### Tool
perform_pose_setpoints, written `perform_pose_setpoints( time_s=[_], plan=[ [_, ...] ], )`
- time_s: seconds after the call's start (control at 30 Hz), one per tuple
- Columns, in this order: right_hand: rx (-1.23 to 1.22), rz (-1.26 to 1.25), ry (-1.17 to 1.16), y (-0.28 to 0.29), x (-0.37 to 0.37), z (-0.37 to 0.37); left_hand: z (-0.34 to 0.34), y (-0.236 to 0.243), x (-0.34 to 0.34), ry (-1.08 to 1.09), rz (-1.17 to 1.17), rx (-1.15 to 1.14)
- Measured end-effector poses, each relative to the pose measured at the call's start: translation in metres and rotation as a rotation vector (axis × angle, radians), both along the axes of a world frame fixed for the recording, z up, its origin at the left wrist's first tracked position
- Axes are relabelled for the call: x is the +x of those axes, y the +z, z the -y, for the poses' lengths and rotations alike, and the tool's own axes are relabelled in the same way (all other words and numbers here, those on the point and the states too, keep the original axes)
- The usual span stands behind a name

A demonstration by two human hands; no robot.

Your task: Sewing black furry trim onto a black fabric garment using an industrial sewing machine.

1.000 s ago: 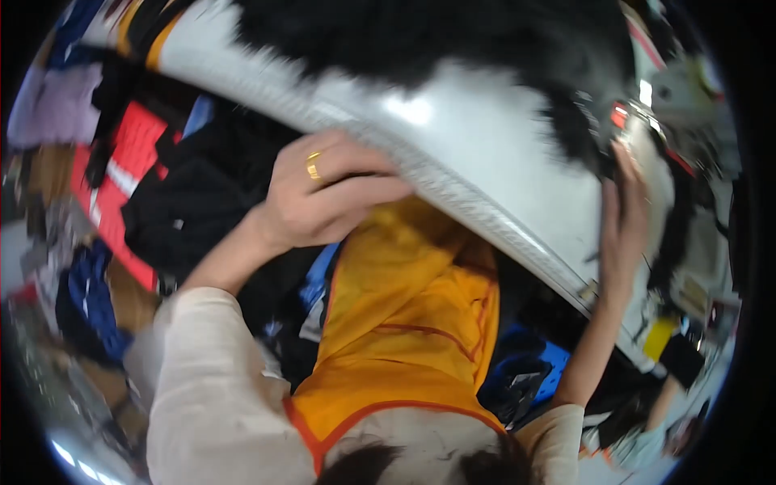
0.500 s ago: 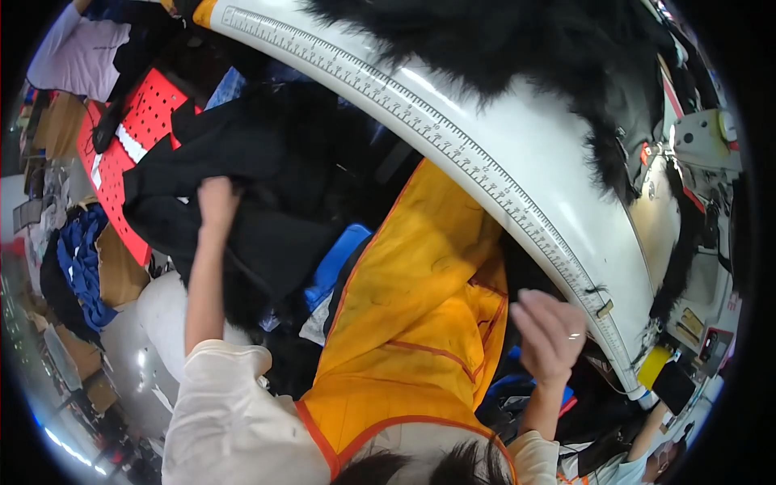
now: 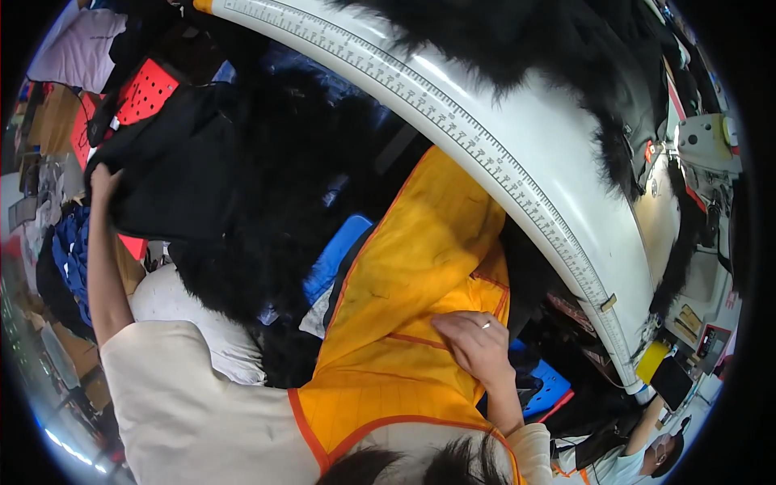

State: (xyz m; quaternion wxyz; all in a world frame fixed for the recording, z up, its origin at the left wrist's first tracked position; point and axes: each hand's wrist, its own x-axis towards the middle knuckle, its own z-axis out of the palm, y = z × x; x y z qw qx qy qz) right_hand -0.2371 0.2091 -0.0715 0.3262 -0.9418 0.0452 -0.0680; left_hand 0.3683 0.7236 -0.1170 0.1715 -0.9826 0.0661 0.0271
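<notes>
Yep, pinching black garment (image 3: 174, 166) in left hand (image 3: 103, 184) | can't tell grip of right hand (image 3: 478, 347) over apron (image 3: 396, 283) | could snag on red basket (image 3: 152, 87) if dragged

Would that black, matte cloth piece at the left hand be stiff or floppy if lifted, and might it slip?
The black, matte cloth piece would likely be floppy: its edges curve softly away from the left hand. Its dull surface suggests it isn't very slippery. Spread out broadly, it seems unlikely to roll.

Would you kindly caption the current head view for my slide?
Left hand holds black fabric; right hand is over orange apron.
</notes>
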Motion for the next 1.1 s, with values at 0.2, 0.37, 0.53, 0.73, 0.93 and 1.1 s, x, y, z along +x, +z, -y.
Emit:
perform_pose_setpoints(
  time_s=[0.2, 0.37, 0.53, 0.73, 0.93, 1.1],
  plan=[
    [0.031, -0.104, -0.007, -0.006, 0.007, -0.006, 0.252, -0.057, -0.198, -0.719, 0.028, -0.565],
    [0.045, -0.139, -0.045, 0.001, 0.003, -0.001, 0.408, -0.108, -0.278, -1.231, -0.247, -0.624],
    [0.094, -0.125, -0.087, -0.007, -0.005, 0.002, 0.4, -0.126, -0.229, -1.124, -0.258, -0.354],
    [0.192, -0.123, -0.173, -0.014, 0.004, -0.005, 0.34, -0.019, -0.258, 0.222, -0.448, -1.727],
    [0.595, -0.044, -0.154, 0.008, 0.082, -0.022, 0.37, 0.064, -0.364, -1.011, -0.778, -0.883],
    [0.817, -0.445, -0.113, 0.022, 0.046, 0.026, 0.427, 0.104, -0.386, -1.063, -1.024, -0.957]
  ],
)
